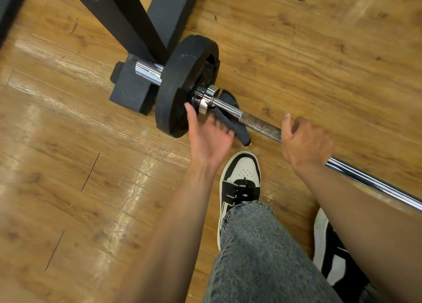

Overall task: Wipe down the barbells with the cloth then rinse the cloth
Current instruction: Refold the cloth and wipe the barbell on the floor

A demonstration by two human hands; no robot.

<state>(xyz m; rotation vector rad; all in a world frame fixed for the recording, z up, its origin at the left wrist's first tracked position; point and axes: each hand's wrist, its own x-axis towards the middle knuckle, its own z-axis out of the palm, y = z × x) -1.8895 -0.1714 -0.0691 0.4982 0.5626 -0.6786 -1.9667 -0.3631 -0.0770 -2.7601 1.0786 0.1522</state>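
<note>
A barbell lies low over the wooden floor, its knurled shaft [260, 125] running from the centre to the lower right. A black weight plate [180, 81] sits on its chrome sleeve [148, 70], with a chrome collar [206, 97] just inside the plate. My right hand [306, 142] grips the shaft where the knurling ends. My left hand [210, 138] is spread open beside the plate, thumb near the collar. Its fingers reach a black piece [235, 129] under the bar. Whether that piece is a cloth or a clamp handle I cannot tell.
A black rack foot [132, 88] and its slanted beams [127, 17] stand just behind the plate, touching the sleeve end. My black-and-white shoes [242, 177] stand close under the bar, jeans leg below. Wooden floor [68, 165] stretches to the left and the far right.
</note>
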